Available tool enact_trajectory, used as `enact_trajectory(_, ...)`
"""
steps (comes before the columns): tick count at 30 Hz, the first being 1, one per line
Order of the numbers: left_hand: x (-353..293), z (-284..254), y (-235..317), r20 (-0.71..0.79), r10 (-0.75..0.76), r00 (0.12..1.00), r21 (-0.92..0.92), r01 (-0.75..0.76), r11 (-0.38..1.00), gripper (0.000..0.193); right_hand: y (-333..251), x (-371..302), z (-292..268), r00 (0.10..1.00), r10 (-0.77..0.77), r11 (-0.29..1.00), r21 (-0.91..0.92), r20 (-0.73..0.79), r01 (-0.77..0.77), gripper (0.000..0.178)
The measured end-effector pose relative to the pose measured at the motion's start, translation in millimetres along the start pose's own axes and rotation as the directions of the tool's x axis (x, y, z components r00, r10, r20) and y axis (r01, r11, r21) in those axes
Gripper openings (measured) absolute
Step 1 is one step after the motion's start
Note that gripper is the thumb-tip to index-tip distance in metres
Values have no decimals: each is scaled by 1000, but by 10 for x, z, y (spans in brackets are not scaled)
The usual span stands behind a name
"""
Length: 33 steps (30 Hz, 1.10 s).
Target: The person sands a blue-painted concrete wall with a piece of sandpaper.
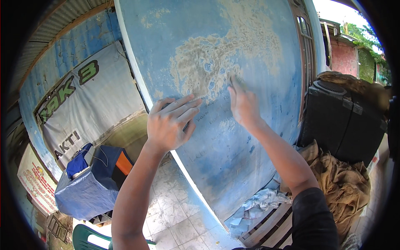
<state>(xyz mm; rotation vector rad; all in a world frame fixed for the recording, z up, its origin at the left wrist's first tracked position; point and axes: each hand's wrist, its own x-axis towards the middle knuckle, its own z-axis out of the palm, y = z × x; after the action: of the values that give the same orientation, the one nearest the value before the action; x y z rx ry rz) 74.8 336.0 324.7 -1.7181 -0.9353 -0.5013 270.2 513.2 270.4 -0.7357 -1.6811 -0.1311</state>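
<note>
A blue wall (233, 150) with flaking, worn paint rises in front of me. Its upper part carries a large bare grey-beige patch (196, 58). My left hand (173, 125) is open, fingers stretched toward the lower edge of that patch, its palm facing the wall. Higher and to the right, my right hand (245, 102) is closed at the wall beside the patch's lower right. Its fingertips are smeared by motion around a small greyish thing that I cannot make out. Faint handwriting marks the paint between and below the hands.
A stacked black speaker box (343, 121) stands at the right, with brown sacking (337, 179) below it. Crumpled pale plastic (258, 204) and a slatted wooden bench (266, 231) lie at the wall's foot. Left are a covered table (87, 196), a green chair (81, 239) and a hanging banner (96, 100).
</note>
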Motion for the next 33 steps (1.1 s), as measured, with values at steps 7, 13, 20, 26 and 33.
enact_trajectory(7, 5, 6, 17, -4, -12, 1000, -22, 11, 1000, 25, 22, 112, 29, 998, -24, 994, -107, -54, 18, 43)
enact_trajectory(13, -8, 15, -1, -28, 2, 1000, -40, -3, 999, 25, -113, -192, 203, 981, -195, 976, -102, -10, 193, 47)
enact_trajectory(20, 18, -26, 14, -37, -4, 999, -48, 3, 999, 26, -164, 12, 104, 987, -77, 996, 34, -141, 82, 47)
enact_trajectory(26, 12, -38, 23, 3, 5, 1000, -32, -5, 999, 29, -35, 84, 0, 997, -71, 997, -10, -35, 71, 45)
enact_trajectory(33, -35, -20, -16, 24, 8, 1000, -21, -7, 1000, 31, -294, -174, 137, 997, -55, 999, 2, 59, 55, 42)
